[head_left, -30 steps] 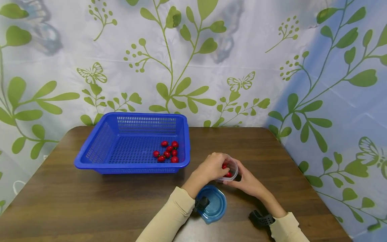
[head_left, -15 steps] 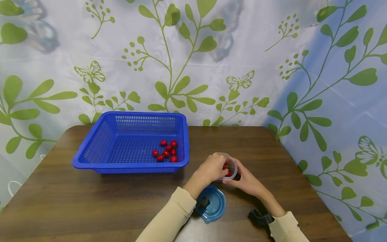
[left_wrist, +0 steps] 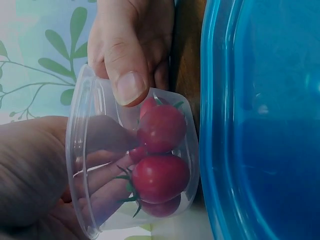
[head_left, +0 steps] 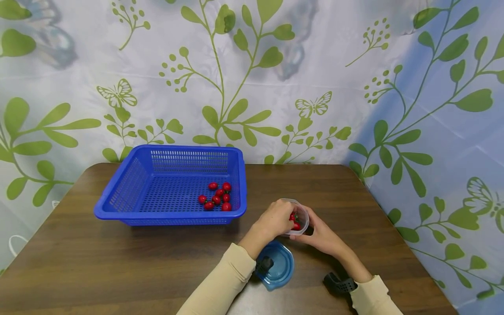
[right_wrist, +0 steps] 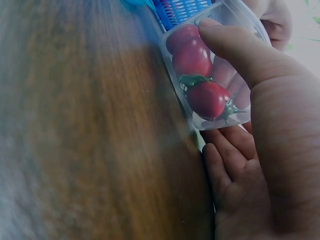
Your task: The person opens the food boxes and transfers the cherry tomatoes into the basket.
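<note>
My right hand (head_left: 322, 236) grips a clear plastic container (head_left: 305, 214), its thumb (left_wrist: 129, 82) along one side and fingers on the other. Several red cherry tomatoes (left_wrist: 160, 177) with green stems lie in the container. My left hand (head_left: 277, 218) reaches through the container's mouth; in the left wrist view its thumb and fingers close in on a cherry tomato (left_wrist: 137, 153), partly hidden behind the others. Beneath the left wrist rests a blue lid (head_left: 281, 264), partly covered by the black wrist strap. The right wrist view shows tomatoes (right_wrist: 206, 99) through the container wall.
A blue plastic basket (head_left: 169, 215) stands at the back left of the wooden table (head_left: 157, 262), with several cherry tomatoes (head_left: 219, 192) in its right part. A leaf-patterned curtain (head_left: 252, 87) hangs behind the table and along its right side.
The head view has shifted slightly. Tomatoes in the container have moved a little beside my left fingers; both hands stay almost in place.
</note>
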The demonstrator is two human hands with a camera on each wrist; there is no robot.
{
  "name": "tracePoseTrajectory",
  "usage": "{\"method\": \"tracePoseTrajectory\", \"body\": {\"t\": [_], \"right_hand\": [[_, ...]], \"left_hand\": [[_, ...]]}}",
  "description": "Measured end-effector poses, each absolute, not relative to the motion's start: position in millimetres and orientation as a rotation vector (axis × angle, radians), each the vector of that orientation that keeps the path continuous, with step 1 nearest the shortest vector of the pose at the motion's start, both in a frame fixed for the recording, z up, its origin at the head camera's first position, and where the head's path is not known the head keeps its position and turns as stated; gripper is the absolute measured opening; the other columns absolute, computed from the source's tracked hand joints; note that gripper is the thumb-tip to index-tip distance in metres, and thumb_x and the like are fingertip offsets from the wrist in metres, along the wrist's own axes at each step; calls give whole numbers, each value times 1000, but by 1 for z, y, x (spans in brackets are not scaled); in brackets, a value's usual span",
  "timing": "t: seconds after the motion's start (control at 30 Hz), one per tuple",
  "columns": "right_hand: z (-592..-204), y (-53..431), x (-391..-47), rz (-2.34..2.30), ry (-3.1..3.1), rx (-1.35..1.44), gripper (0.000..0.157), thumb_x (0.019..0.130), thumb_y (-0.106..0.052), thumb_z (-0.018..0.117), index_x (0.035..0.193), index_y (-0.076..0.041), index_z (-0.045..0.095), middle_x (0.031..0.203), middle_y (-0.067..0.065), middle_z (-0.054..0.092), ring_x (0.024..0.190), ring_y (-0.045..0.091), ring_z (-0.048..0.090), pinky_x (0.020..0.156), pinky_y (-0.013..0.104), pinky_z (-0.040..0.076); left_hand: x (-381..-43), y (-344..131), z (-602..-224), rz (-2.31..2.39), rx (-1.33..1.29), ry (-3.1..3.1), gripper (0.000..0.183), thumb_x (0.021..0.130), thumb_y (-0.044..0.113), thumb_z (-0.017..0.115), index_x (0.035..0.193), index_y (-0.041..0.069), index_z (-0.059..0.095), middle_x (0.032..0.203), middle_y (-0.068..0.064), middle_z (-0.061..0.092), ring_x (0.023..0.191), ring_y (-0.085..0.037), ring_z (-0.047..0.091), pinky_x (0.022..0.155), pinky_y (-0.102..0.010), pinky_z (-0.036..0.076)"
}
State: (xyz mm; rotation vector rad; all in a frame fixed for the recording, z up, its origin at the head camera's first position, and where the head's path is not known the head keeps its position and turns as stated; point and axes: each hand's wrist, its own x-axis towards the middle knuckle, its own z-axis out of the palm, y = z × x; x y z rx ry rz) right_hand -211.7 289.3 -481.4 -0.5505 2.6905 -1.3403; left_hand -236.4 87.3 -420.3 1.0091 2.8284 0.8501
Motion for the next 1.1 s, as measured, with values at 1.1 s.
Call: {"method": "tracePoseTrajectory", "body": {"t": [1.1], "right_hand": [[-482,290,-211,-1322,2701,-567,92,86,-34,85,159,-18,32,156,11,47,136,34,54,112,55,45]], "left_hand": [[-231,93,-422,659,1054,2983,11,87,6,78,96,12,79,87,0,72,78,-14,60,65,-21,53]]}}
